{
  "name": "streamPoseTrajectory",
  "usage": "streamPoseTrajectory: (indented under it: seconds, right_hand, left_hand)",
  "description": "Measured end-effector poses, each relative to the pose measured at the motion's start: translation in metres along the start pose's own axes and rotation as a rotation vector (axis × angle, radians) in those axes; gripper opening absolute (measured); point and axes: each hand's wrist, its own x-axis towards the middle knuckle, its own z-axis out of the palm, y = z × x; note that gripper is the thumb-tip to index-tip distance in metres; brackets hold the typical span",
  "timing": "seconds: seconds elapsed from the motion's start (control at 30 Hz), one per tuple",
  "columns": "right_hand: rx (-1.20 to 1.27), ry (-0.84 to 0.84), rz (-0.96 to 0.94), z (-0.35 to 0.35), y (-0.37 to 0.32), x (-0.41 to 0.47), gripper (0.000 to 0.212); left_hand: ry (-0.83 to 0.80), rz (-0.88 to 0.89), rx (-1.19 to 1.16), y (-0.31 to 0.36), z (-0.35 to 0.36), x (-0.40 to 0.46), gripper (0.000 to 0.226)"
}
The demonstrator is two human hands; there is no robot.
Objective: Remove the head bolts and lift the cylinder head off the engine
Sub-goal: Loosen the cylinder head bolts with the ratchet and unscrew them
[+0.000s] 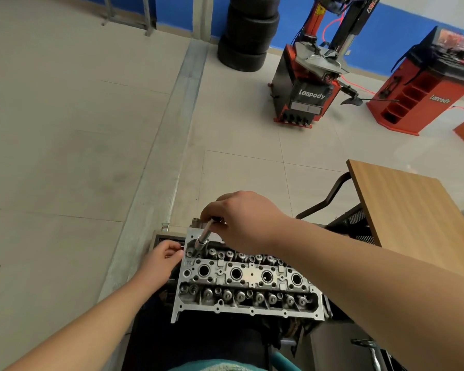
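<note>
The person is standing over the cylinder head (248, 281), which is sitting bolted down on the engine just below and between the two forearms, its row of four round plug wells running away to the right of the left hand. The right hand (241, 220) is reaching across from the right and curling its fingers around the top of a socket extension (204, 236), a slim steel bar that is leaning slightly and dropping into a bolt recess at the head's far left corner, directly beneath that hand; holding it by the top end is probably letting the fingers spin it quickly, which suggests the bolt there is already loose enough to turn without a ratchet handle. The left hand (162, 259) is resting against the left edge of the casting, just beside the tool's lower end, its fingers bent around the rim, seemingly steadying the head; whether it is also pinching something small cannot be told. The two hands are apart, each busy with its own job. Beyond the right forearm a wooden table (410, 207) is standing, and far ahead of both hands a stack of tyres (248, 33) is waiting near a red tyre changer (310, 84).
</note>
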Motion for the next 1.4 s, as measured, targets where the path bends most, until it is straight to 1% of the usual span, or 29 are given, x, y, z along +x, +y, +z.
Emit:
streamPoseTrajectory:
  seconds: [0.07,0.17,0.33,0.5,0.63,0.7,0.8,0.87,0.97,1.1,1.27,1.4]
  right_hand:
    - [-0.006,-0.007,-0.006,0.006,-0.004,0.006,0.028]
    - [-0.013,-0.018,-0.001,0.011,-0.009,0.013,0.029]
    - [-0.032,-0.079,0.004,0.022,-0.015,0.021,0.033]
    - [-0.048,-0.093,0.036,0.024,-0.021,0.028,0.033]
    - [-0.093,-0.135,-0.008,0.026,-0.021,0.025,0.03]
    - [-0.083,-0.143,-0.022,0.027,-0.021,0.023,0.028]
    - [-0.056,-0.125,-0.015,0.029,-0.021,0.022,0.03]
    - [-0.046,-0.111,-0.001,0.031,-0.021,0.022,0.029]
    - [-0.054,-0.095,0.037,0.035,-0.024,0.021,0.027]
    - [-0.048,-0.032,0.129,0.045,-0.027,0.02,0.028]
    - [0.059,0.049,0.263,0.058,-0.032,0.02,0.032]
    - [0.155,0.121,0.35,0.063,-0.033,0.02,0.03]
  left_hand:
    - [-0.001,-0.011,-0.029,-0.004,0.002,-0.005,0.009]
    - [-0.008,-0.003,-0.028,-0.007,0.001,-0.009,0.017]
    - [-0.049,0.025,0.13,-0.011,-0.002,-0.012,0.036]
    - [-0.074,0.051,0.184,-0.011,-0.004,-0.01,0.036]
    - [-0.075,0.057,0.178,-0.009,-0.005,-0.01,0.034]
    - [-0.043,0.07,0.171,-0.007,-0.004,-0.013,0.033]
    - [0.065,0.131,0.101,-0.001,-0.001,-0.018,0.033]
    - [0.091,0.183,0.043,0.007,-0.001,-0.018,0.032]
    - [0.062,0.246,0.06,0.02,-0.004,-0.014,0.027]
    - [-0.011,0.246,0.131,0.023,-0.008,-0.014,0.027]
    - [-0.029,0.247,0.143,0.021,-0.007,-0.015,0.036]
    - [-0.04,0.233,0.167,0.017,-0.007,-0.015,0.035]
